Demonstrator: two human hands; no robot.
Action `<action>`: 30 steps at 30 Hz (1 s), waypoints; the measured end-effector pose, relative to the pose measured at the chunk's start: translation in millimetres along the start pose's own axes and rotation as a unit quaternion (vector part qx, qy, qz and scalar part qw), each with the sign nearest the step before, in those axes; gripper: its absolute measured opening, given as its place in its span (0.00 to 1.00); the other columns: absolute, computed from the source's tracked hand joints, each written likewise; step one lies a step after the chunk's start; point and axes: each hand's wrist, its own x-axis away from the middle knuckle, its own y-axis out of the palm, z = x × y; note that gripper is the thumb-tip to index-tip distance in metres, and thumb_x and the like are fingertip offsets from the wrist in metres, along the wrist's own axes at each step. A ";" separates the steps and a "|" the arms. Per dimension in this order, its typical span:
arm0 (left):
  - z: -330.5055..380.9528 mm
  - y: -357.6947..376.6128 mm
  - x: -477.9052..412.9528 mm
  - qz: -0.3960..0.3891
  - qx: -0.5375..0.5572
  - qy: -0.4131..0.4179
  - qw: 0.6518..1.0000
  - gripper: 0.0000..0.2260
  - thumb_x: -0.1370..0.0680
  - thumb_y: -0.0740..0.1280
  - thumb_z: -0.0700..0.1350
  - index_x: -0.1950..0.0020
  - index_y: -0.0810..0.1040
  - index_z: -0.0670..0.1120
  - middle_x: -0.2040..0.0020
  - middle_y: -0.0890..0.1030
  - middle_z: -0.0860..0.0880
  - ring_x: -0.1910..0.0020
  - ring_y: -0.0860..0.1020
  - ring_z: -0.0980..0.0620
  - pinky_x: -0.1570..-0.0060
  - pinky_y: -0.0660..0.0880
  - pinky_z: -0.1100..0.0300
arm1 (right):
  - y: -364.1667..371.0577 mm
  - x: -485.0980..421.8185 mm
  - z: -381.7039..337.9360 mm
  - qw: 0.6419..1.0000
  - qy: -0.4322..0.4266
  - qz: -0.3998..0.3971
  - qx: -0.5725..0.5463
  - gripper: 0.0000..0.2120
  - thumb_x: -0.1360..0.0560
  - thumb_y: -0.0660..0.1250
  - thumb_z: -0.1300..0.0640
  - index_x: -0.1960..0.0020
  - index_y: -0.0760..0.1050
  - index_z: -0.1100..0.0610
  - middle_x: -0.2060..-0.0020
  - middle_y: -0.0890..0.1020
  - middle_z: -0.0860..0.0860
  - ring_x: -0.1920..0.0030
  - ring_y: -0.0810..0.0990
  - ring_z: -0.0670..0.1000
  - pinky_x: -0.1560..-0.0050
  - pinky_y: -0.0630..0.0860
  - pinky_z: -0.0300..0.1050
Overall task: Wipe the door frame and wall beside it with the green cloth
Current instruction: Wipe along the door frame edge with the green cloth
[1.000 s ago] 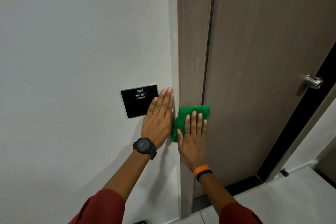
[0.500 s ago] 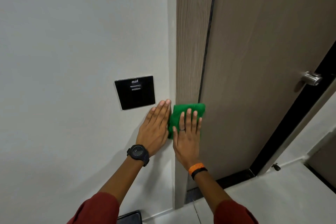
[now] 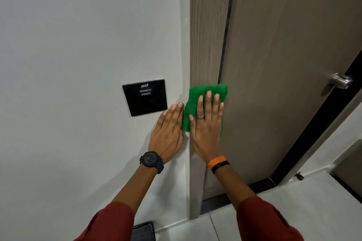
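Pressing green cloth (image 3: 207, 92), flat right hand (image 3: 206, 129)

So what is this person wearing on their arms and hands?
Both arms have dark red sleeves pushed up near the elbows. The left hand has a chunky black watch with a round face at the wrist. The right hand has a silver ring on one finger, and an orange band beside a thin black band at the wrist.

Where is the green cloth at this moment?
In the head view, the green cloth lies flat under the right hand on the wooden door frame, right of the black wall panel.
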 end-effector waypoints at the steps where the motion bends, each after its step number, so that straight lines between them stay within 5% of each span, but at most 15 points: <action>1: 0.4 1.9 2.2 -0.001 -0.002 -0.002 1.000 0.30 0.19 0.54 0.45 0.19 0.51 0.37 0.18 0.53 0.40 0.18 0.47 0.45 0.19 0.43 0.49 | 3.4 21.3 1.1 1.000 0.001 -0.016 0.008 0.38 0.14 0.57 0.52 0.16 0.35 0.52 0.17 0.34 0.50 0.16 0.36 0.55 0.16 0.42 0.60; 5: 0.6 4.2 10.4 -0.010 0.018 -0.035 0.999 0.34 0.19 0.53 0.47 0.18 0.41 0.39 0.18 0.53 0.41 0.17 0.40 0.47 0.19 0.39 0.52 | 4.9 69.7 3.3 0.999 0.034 -0.010 -0.030 0.43 0.29 0.77 0.67 0.20 0.59 0.55 0.19 0.57 0.53 0.17 0.49 0.54 0.26 0.68 0.70; 7: 2.5 2.2 14.2 -0.024 0.031 -0.047 0.998 0.35 0.19 0.54 0.48 0.18 0.40 0.41 0.18 0.52 0.41 0.17 0.39 0.48 0.19 0.38 0.53 | -3.0 67.2 4.4 0.998 0.042 0.004 -0.051 0.40 0.34 0.80 0.72 0.26 0.71 0.57 0.26 0.66 0.55 0.24 0.63 0.58 0.31 0.74 0.65; 10: 4.6 -3.3 20.8 -0.045 0.048 -0.068 0.996 0.35 0.19 0.53 0.49 0.18 0.38 0.42 0.18 0.50 0.43 0.17 0.40 0.48 0.19 0.38 0.53 | -19.8 57.0 5.6 0.998 0.027 0.027 -0.055 0.31 0.37 0.83 0.72 0.35 0.82 0.63 0.34 0.71 0.55 0.37 0.72 0.58 0.40 0.81 0.60; 15: 5.0 -17.2 36.1 -0.065 0.076 -0.087 0.991 0.34 0.19 0.54 0.49 0.17 0.43 0.41 0.17 0.52 0.41 0.19 0.51 0.43 0.20 0.44 0.51 | -33.6 55.0 -0.5 0.996 0.042 0.004 -0.082 0.21 0.33 0.79 0.74 0.41 0.84 0.64 0.51 0.83 0.59 0.49 0.74 0.55 0.54 0.81 0.52; 19: 1.4 -22.2 75.5 -0.099 0.083 -0.132 0.983 0.32 0.19 0.54 0.49 0.18 0.47 0.39 0.18 0.53 0.41 0.18 0.49 0.45 0.20 0.43 0.51 | -33.4 67.9 -9.3 0.986 0.106 -0.078 -0.100 0.13 0.32 0.77 0.75 0.49 0.83 0.67 0.50 0.84 0.62 0.49 0.82 0.66 0.56 0.84 0.60; 22: -3.8 -22.8 118.6 -0.131 0.084 -0.151 0.976 0.33 0.20 0.57 0.48 0.18 0.48 0.38 0.18 0.52 0.41 0.18 0.50 0.44 0.19 0.43 0.51 | -30.8 88.5 -20.0 0.980 0.121 -0.115 -0.111 0.16 0.34 0.78 0.76 0.47 0.84 0.68 0.50 0.85 0.64 0.47 0.83 0.68 0.55 0.84 0.62; 26: -15.4 -30.0 176.0 -0.161 0.074 -0.183 0.967 0.36 0.21 0.63 0.45 0.18 0.49 0.39 0.18 0.52 0.41 0.18 0.48 0.45 0.19 0.43 0.50 | -21.0 130.2 -57.1 0.980 0.117 -0.127 -0.101 0.20 0.32 0.79 0.71 0.41 0.85 0.60 0.52 0.84 0.58 0.48 0.77 0.57 0.63 0.81 0.52; 30: -30.7 -34.9 233.0 -0.205 0.068 -0.224 0.950 0.32 0.20 0.59 0.46 0.18 0.51 0.39 0.18 0.53 0.42 0.18 0.50 0.45 0.19 0.48 0.49 | 5.8 167.2 -118.7 0.977 0.099 -0.144 -0.122 0.17 0.29 0.74 0.67 0.41 0.85 0.59 0.52 0.83 0.58 0.49 0.72 0.54 0.59 0.75 0.46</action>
